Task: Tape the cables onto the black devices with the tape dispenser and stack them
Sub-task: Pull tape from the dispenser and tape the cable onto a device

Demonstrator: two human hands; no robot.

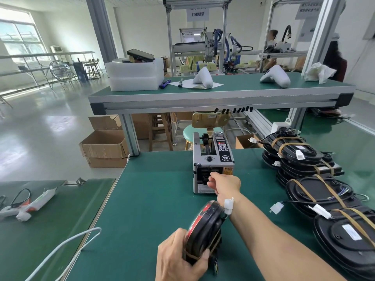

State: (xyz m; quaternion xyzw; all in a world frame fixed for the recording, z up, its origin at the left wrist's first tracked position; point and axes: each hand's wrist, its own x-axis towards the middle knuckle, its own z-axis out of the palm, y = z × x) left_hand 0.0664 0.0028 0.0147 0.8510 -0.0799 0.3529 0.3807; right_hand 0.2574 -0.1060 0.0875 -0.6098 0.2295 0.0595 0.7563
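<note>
My left hand (178, 257) grips a black oval device (205, 230) with a red face, held on edge above the green table; a strip of tan tape crosses its near end and its white cable connector (228, 205) sticks up against my right forearm. My right hand (222, 183) reaches to the outlet of the grey tape dispenser (213, 159), its fingers curled at the slot; whether they pinch tape is hidden. Stacks of taped black devices (316, 183) lie along the table's right side.
A white cable (67, 244) loops over the table's left edge (109, 199). A neighbouring green bench at left holds white glue-gun-like tools (30, 205). Cardboard boxes (103, 147) and a stool (194, 134) stand beyond the table. A raised conveyor (223, 92) carries white parts.
</note>
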